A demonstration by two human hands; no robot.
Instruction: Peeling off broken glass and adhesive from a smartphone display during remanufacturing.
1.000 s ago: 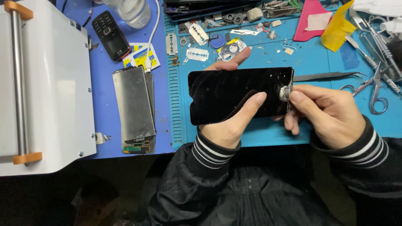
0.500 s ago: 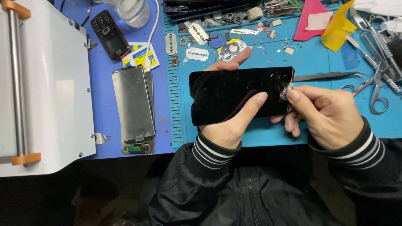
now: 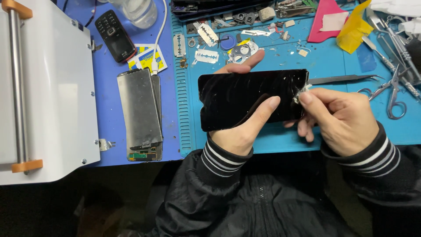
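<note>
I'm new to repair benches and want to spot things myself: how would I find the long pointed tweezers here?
Start at the blue work mat and find the black phone screen held in both hands. Just past its right end, above the right hand, lie the tweezers. Unlike the ring-handled scissors beside them, they are one dark, slim bar tapering to a point.

Cluttered blue work mat; evenly lit

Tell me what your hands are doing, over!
Left hand grips black phone screen, thumb across glass. Right hand pinches whitish residue at its right edge. Tweezers lie just behind.
</note>
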